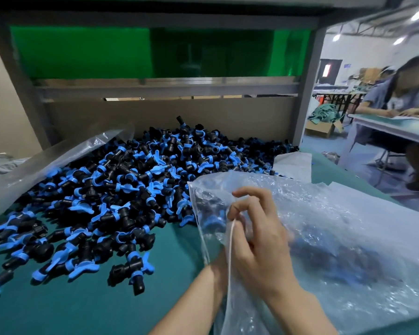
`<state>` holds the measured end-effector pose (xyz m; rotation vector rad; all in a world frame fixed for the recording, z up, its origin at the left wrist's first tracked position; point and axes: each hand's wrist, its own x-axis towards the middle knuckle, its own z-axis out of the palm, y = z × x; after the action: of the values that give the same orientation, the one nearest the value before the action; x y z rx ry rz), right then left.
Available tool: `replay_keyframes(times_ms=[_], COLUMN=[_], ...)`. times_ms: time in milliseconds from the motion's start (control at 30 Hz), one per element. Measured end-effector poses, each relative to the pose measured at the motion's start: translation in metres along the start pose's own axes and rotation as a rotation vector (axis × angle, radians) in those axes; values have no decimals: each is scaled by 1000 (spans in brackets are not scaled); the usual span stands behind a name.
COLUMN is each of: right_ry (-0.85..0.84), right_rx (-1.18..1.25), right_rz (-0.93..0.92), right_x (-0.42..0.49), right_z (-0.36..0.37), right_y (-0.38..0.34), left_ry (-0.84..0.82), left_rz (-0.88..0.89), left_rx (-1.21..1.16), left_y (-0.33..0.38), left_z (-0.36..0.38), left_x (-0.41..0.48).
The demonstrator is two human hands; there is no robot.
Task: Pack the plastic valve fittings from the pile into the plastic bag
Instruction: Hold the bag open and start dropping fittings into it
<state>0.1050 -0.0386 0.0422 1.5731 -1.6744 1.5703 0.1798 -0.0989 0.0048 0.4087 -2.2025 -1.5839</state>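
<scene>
At the near left edge of the plastic bag (336, 213), the right hand's fingers (249, 192) are curled, and the forefinger and thumb pinch the clear film where a white seam runs down. The right hand (259, 243) lies over the bag's mouth. The left hand (219, 261) comes up from below, but the film and the right hand hide its fingers, so their state cannot be told. Inside the bag, a blurred clump of black and blue fittings (336, 262) shows through the wrinkled plastic.

Just left of the bag, touching its edge, the pile of valve fittings (131, 180) spreads over the green table mat (82, 308), with loose ones lying nearest the person. A larger clear bag (46, 160) lies along the pile's left side, and a white sheet (293, 163) lies behind the held bag. A brown board (155, 117) backs the pile beneath a grey metal frame (310, 93) and a green panel (82, 52). To the far right, another person (397, 97) sits at a separate table, near a cardboard box (322, 128).
</scene>
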Motion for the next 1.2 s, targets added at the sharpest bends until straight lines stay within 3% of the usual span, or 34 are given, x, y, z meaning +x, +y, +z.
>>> replay_keyframes(times_ms=[100, 167, 300, 400, 567, 767, 900, 1033, 1200], right_ry=[19, 43, 54, -2, -36, -53, -49, -52, -52], right_rx=[11, 19, 56, 66, 53, 62, 66, 45, 54], right_rz=[1, 11, 100, 154, 164, 169, 162, 146, 145], right_x=[5, 4, -11, -20, -28, -29, -29, -29, -30], right_z=[-1, 2, 18, 29, 31, 32, 30, 34, 34], right_y=[1, 6, 23, 35, 44, 48, 49, 47, 45], left_ry=[-12, 141, 538, 712, 863, 924, 1005, 824, 633], left_rz=[35, 82, 50, -46, -171, -255, -410, -570, -395], left_rx=[51, 111, 518, 707, 892, 911, 926, 1006, 1025], left_y=[22, 28, -21, -39, -42, -36, -44, -47, -48], left_z=[-10, -22, -58, -92, -125, -120, -129, -139, -129], left_x=[-2, -2, -50, -92, -132, -146, -184, -199, -179])
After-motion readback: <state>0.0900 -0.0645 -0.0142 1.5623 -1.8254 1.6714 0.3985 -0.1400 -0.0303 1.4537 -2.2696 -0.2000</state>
